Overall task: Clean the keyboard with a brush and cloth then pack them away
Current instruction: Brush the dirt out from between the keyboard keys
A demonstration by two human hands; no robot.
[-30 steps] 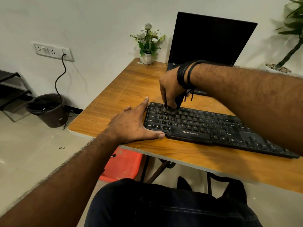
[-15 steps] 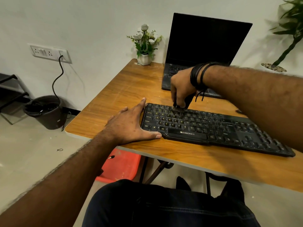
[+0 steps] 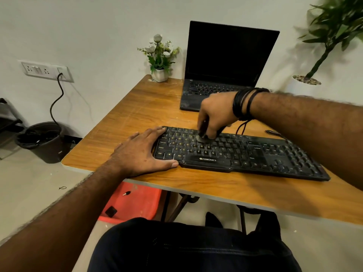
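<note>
Brush point(image 3: 203, 132) further right vs. before

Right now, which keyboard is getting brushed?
The separate black keyboard nearest the person; the right hand brushes it. The laptop keyboard behind sits untouched.

Wooden table point(image 3: 137, 107): keyboard point(image 3: 245, 154), laptop point(image 3: 225, 71), flowerpot point(image 3: 160, 74)

Black keyboard point(image 3: 245, 154) lies across wooden counter point(image 3: 137, 114), near front edge. Left hand point(image 3: 141, 154) flat, fingers straight, against keyboard's left end, thumb along its front edge. Right hand point(image 3: 216, 114) grips dark brush point(image 3: 203, 132), tip on upper key rows; black cords round wrist. Open laptop point(image 3: 225, 61), screen dark, behind keyboard. White pot of flowers point(image 3: 160, 55) at counter's far left corner. Bin point(image 3: 41, 140) on floor under wall socket point(image 3: 47, 71). Red stool point(image 3: 133, 203) beneath counter.
</note>
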